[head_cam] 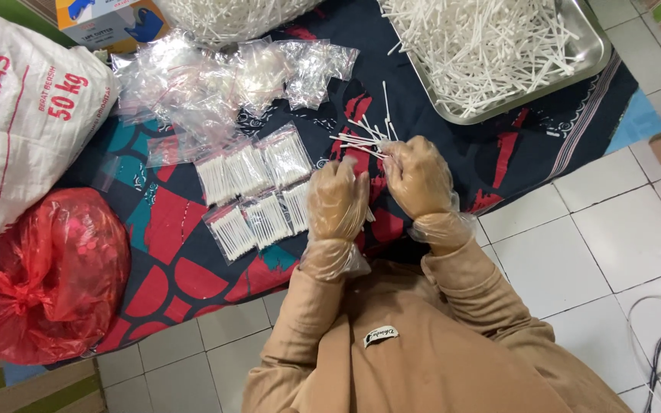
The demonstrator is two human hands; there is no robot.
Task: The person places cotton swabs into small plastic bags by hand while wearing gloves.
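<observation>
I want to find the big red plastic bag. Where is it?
In the head view, the tied red plastic bag sits at the far left on the patterned cloth, just below the large white sack.

Filled packets [258, 195] on cloth [499, 164] left of hands; empty bags [216, 76] behind them; tray [587, 57] of sticks far right; sack [17, 122] far left.

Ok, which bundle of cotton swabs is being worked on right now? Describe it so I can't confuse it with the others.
Start at the steel tray heaped with loose swabs at the upper right, then drop down-left across the dark patterned cloth to the two gloved hands. The bundle of swabs fans out from the right hand, beside the left hand. Unlike the filled packets laid in rows to the left, it is unbagged.
</observation>
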